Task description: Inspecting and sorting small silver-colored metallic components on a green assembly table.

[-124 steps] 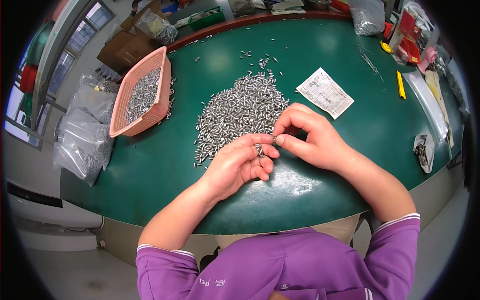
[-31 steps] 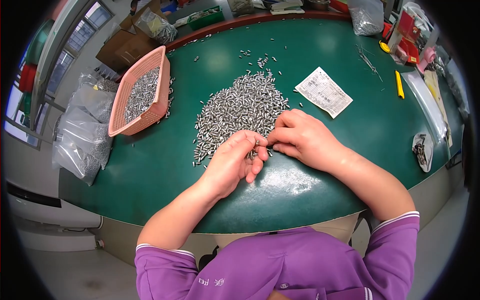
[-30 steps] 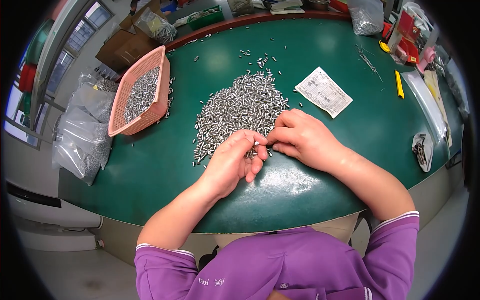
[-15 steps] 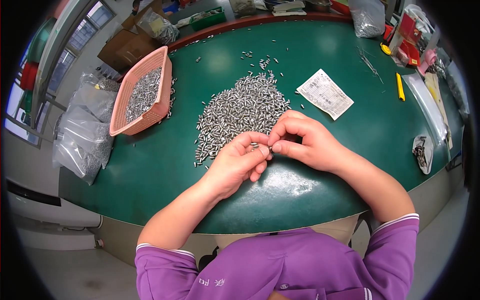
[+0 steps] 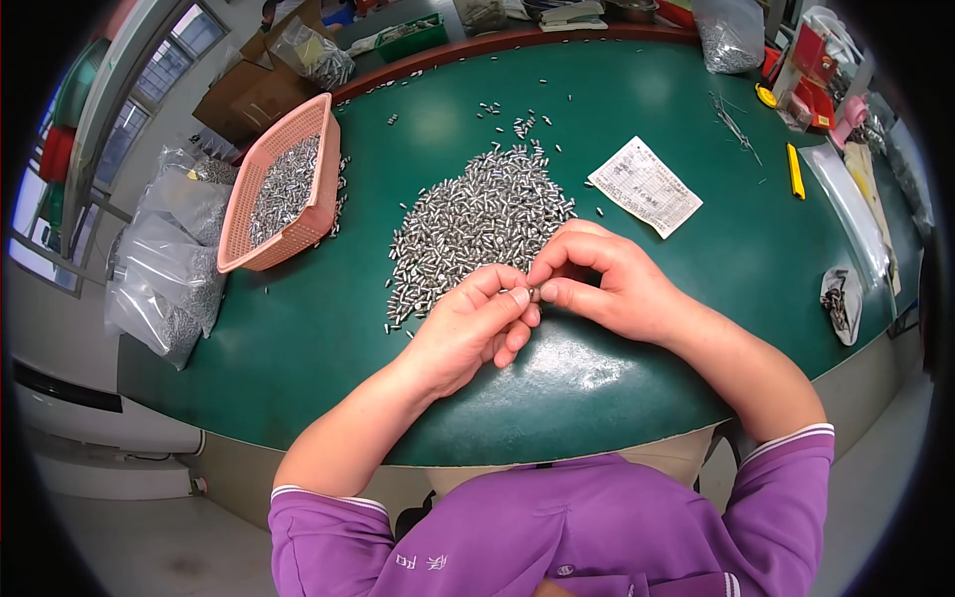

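Observation:
A wide heap of small silvery metal pins (image 5: 468, 224) lies on the green tabletop (image 5: 438, 109). At the heap's near right edge my two hands meet, fingertips nearly touching. Between them shows one small metal pin (image 5: 534, 295), partly hidden by the fingers. My left hand (image 5: 477, 318) is closed, its thumb and forefinger pinched on the pin's left end, the other fingers curled beneath. From the right, my right hand (image 5: 602, 284) pinches the other end with thumb and forefinger.
At the left, a pink plastic basket (image 5: 328, 189) holds more pins, beside clear bags (image 5: 164, 279) of them. A printed paper slip (image 5: 647, 187) lies right of the heap. Farther right are a yellow cutter (image 5: 796, 171), thin metal tweezers (image 5: 734, 127) and a small white bag (image 5: 842, 306).
My right fingertips have shifted slightly left, and the pin between the hands shows more plainly. The heap and basket look unchanged.

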`<action>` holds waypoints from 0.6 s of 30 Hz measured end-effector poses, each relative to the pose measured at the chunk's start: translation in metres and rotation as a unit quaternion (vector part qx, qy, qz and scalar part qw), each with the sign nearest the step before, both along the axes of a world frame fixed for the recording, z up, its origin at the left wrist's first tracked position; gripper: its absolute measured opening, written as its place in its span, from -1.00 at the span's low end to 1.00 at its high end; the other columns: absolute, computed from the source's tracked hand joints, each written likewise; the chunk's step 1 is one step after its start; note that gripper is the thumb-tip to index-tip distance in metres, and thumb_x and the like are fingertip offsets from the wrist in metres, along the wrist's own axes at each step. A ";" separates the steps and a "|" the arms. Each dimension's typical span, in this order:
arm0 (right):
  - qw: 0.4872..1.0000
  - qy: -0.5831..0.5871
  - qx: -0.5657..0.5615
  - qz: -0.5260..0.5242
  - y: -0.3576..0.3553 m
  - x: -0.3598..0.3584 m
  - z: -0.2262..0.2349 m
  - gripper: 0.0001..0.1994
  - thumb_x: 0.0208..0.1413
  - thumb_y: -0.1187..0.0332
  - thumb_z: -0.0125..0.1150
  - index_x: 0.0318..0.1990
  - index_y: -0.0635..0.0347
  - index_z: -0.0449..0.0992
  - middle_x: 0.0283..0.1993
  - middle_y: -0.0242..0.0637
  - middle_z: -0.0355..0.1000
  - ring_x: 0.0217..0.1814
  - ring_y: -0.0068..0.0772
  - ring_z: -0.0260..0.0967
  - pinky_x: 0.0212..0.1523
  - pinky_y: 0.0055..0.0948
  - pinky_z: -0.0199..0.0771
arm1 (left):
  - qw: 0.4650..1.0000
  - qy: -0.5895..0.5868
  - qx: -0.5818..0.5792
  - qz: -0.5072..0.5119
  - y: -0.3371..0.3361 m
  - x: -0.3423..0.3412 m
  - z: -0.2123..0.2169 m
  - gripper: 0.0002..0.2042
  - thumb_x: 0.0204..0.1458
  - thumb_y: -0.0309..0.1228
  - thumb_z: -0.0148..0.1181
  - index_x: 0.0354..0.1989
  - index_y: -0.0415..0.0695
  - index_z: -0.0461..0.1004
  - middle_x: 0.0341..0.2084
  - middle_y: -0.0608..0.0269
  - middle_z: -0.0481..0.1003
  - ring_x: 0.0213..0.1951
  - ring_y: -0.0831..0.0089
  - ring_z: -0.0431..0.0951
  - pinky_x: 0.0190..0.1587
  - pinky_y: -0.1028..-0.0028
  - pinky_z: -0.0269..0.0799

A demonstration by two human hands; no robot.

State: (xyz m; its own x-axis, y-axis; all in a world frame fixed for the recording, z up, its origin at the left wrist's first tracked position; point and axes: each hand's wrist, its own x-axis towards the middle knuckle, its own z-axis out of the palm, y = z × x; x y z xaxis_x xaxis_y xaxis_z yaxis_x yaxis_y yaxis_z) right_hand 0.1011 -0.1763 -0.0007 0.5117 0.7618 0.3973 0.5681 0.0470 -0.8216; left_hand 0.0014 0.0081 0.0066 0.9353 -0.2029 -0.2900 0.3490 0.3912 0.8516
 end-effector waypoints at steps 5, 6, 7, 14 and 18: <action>0.999 -0.001 -0.020 -0.029 -0.001 0.001 0.000 -0.89 0.04 0.44 0.25 -0.25 0.13 0.53 -0.27 -0.33 0.42 -0.20 -0.38 0.42 -0.21 -0.41 0.45 | 1.000 -0.005 -0.009 -0.005 0.002 0.001 -0.001 -0.86 0.26 -0.36 -0.05 -0.17 -0.16 0.34 -0.41 0.27 0.43 -0.54 0.62 0.37 -0.59 0.64 0.26; 0.998 -0.044 -0.025 -0.035 -0.002 0.002 -0.002 -0.89 0.02 0.47 0.26 -0.26 0.17 0.53 -0.30 -0.34 0.42 -0.21 -0.38 0.40 -0.23 -0.42 0.43 | 1.000 -0.018 -0.020 0.004 0.003 0.001 -0.001 -0.86 0.26 -0.35 -0.06 -0.18 -0.16 0.34 -0.41 0.24 0.43 -0.54 0.59 0.37 -0.60 0.62 0.25; 0.995 -0.086 -0.030 -0.041 -0.001 0.004 -0.004 -0.89 0.00 0.51 0.27 -0.28 0.20 0.52 -0.32 -0.36 0.41 -0.22 -0.39 0.38 -0.24 -0.44 0.41 | 0.999 -0.031 -0.032 0.013 0.004 0.001 -0.003 -0.85 0.26 -0.35 -0.07 -0.18 -0.17 0.34 -0.40 0.22 0.43 -0.54 0.57 0.37 -0.60 0.61 0.24; 0.974 -0.213 -0.076 0.015 -0.004 0.001 -0.001 -0.83 -0.13 0.48 0.32 -0.32 0.05 0.54 -0.31 -0.35 0.37 -0.21 -0.26 0.36 -0.21 -0.30 0.41 | 0.995 -0.047 -0.063 0.064 0.010 0.003 -0.005 -0.80 0.25 -0.36 -0.22 -0.14 -0.19 0.31 -0.33 0.15 0.39 -0.51 0.52 0.28 -0.60 0.60 0.14; 0.956 -0.268 -0.116 0.012 -0.004 0.001 -0.002 -0.85 -0.11 0.43 0.31 -0.32 0.05 0.53 -0.31 -0.35 0.35 -0.17 -0.24 0.35 -0.17 -0.27 0.40 | 0.995 -0.032 -0.054 0.071 0.011 0.003 -0.006 -0.81 0.25 -0.37 -0.19 -0.14 -0.19 0.31 -0.35 0.16 0.39 -0.52 0.53 0.28 -0.61 0.62 0.13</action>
State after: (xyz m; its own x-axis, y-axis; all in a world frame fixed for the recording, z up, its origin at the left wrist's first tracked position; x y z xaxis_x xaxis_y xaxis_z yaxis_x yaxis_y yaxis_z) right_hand 0.1018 -0.1804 -0.0026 0.2630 0.8707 0.4157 0.9114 -0.0829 -0.4031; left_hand 0.0048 0.0187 0.0002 0.9727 -0.0934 -0.2125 0.2296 0.5229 0.8209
